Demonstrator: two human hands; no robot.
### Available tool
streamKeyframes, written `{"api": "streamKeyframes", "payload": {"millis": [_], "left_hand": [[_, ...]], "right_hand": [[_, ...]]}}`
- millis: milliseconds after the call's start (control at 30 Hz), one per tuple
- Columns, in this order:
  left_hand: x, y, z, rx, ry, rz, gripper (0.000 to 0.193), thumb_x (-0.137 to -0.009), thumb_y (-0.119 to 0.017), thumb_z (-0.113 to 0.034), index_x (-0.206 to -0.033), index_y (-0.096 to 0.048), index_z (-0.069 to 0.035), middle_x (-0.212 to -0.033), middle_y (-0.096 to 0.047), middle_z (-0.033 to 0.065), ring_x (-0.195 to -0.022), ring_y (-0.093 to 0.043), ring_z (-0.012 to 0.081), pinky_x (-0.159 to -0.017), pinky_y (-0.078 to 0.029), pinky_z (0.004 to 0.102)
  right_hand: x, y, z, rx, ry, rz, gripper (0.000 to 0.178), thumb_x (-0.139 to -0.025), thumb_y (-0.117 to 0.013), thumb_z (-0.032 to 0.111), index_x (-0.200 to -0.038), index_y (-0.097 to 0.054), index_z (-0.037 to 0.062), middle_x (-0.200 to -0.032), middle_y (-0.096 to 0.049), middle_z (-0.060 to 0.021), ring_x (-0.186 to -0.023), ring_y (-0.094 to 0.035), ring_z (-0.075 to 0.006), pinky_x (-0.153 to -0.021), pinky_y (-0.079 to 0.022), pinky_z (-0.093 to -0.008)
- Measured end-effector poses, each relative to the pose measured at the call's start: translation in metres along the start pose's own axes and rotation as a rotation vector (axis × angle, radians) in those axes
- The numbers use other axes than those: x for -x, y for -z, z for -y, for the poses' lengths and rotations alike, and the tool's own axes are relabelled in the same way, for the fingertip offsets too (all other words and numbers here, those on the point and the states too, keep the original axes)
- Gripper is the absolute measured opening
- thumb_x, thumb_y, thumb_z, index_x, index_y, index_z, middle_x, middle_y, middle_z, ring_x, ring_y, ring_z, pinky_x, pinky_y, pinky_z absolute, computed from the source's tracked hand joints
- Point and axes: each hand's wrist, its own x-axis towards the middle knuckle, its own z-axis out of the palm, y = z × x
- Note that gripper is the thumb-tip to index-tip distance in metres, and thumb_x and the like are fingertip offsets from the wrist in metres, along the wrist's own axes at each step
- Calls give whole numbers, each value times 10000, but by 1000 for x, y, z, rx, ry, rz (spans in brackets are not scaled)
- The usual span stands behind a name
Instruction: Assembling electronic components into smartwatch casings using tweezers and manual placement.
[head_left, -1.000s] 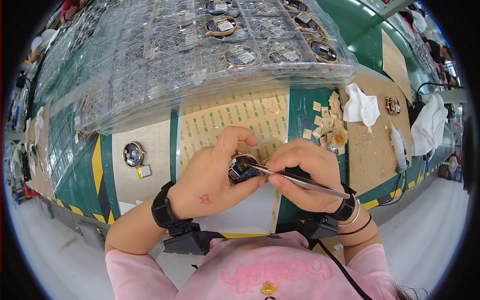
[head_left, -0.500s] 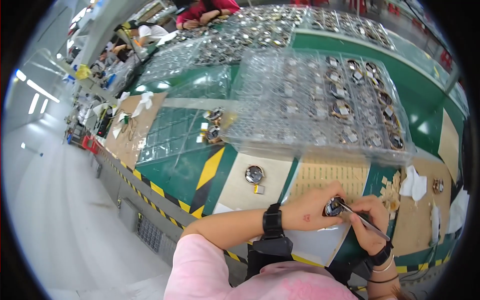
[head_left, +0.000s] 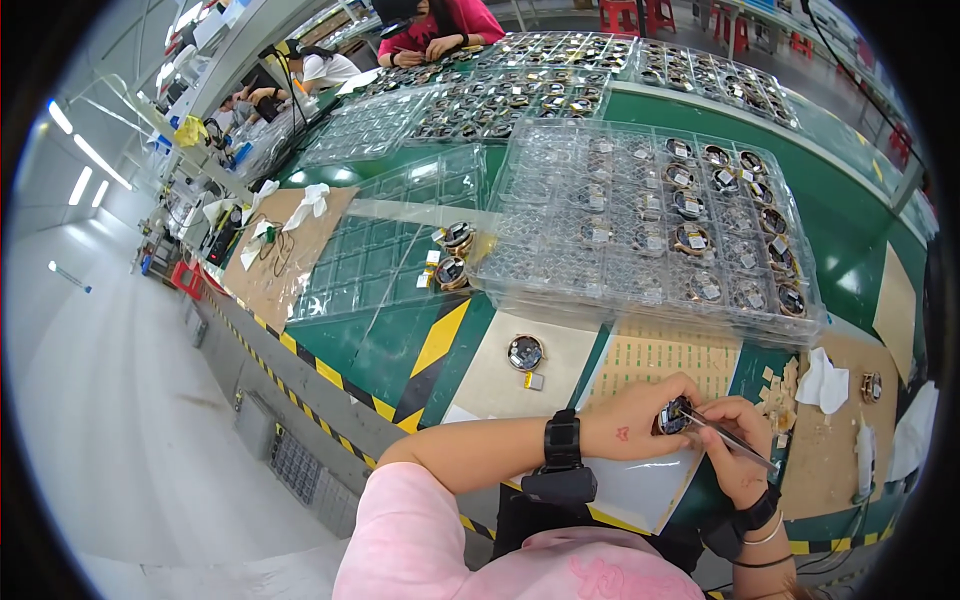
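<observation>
My left hand grips a small round watch-like module with a dark, shiny face, fingers curled around its edge. In my right hand are metal tweezers, with their tips touching or just over the module's face. What the tips pinch, if anything, is too small to make out. Below the hands lies a sheet of tan backing paper with rows of small green marks. Another round module with a small battery attached rests on a beige sheet left of my hands.
Beyond my hands stands a stack of clear plastic trays partly filled with round modules. Two modules sit left of it. Small tan pieces, a white tissue and another module lie right. A co-worker in pink works at the far side.
The whole view has shifted slightly, with the scene sitting lower and a little to the right. Both hands keep nearly the same hold on the module and tweezers.
</observation>
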Motion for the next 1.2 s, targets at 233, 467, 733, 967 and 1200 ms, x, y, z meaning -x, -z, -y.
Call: {"api": "streamKeyframes", "payload": {"millis": [233,467,733,967,1200], "left_hand": [[1,-3,-1,44,42,-8,400,-774,-695,-151,-1086,-456,-77,-887,-608,109,-728,-629,252,-612,-475,327],[2,-1,-2,17,48,22,377,-783,-677,-143,-1081,-455,-80,-834,-607,109,-697,-628,272,-597,-471,335],[2,2,-1,39,37,72,364,-783,-659,-133,-1080,-455,-78,-819,-604,122,-691,-627,288,-589,-466,352],[2,-1,0,34,1,9,373,-778,-661,-140,-1081,-453,-78,-792,-598,119,-665,-621,286,-583,-466,356],[2,1,-4,19,66,61,403,-765,-687,-167,-1080,-452,-76,-795,-606,119,-663,-628,274,-570,-472,348]], "right_hand": [[1,0,-2,6,40,11,150,-834,-634,-2,-955,-547,-19,-992,-593,-133,-850,-598,-159,-749,-503,-255],[2,-1,0,5,33,20,143,-844,-628,0,-962,-550,-23,-989,-596,-134,-847,-598,-159,-749,-501,-254],[3,0,0,-5,16,37,141,-843,-626,-5,-960,-550,-22,-986,-594,-134,-861,-600,-162,-742,-501,-253],[6,-4,0,65,87,-5,137,-842,-621,-10,-957,-547,-18,-977,-589,-134,-849,-595,-165,-733,-498,-249],[6,-4,-3,61,105,-24,138,-839,-618,-20,-955,-544,-17,-972,-587,-134,-838,-593,-167,-728,-496,-250]]}}
